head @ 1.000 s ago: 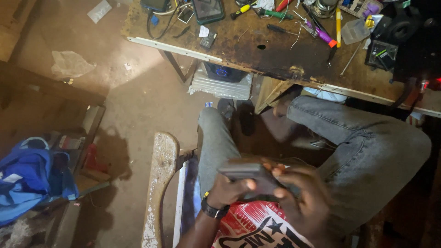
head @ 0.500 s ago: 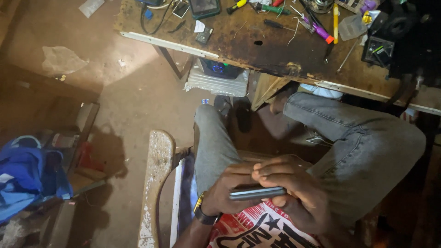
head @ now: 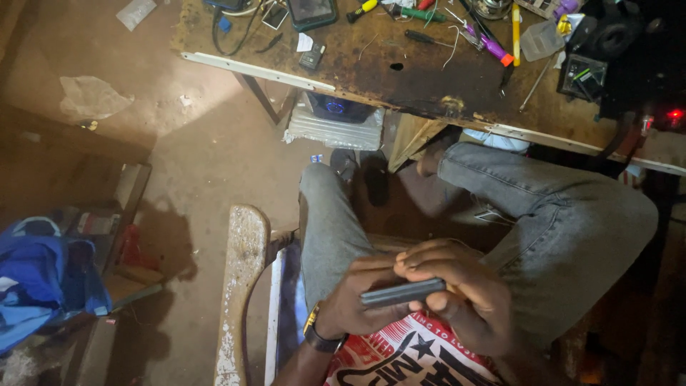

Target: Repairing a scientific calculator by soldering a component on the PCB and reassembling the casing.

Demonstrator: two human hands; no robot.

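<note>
A blue bag lies slumped at the far left on a low wooden shelf, with a crumpled sheet of plastic on the dirt floor above it. Next comes the worn, paint-flecked wooden bench edge on which the person sits, legs in grey jeans spread wide. At centre, over the lap, the 2 hands meet on a slim dark phone, seen edge-on and held level just above a red and white printed shirt. The left hand, a watch at its wrist, is closed around the phone's left end from below; the right hand grips the right end, its fingers curled over the top edge. Above, a scorched wooden desk crosses the top of the view, strewn with a second phone, screwdrivers, a purple marker, a yellow pen and loose wires. Under the desk stands a clear plastic box with a dark device glowing blue on top of it; what the box holds cannot be told. At the desk's right end a small dark tray holds tiny parts, too small to make out, and a red light glows at the far right.
</note>
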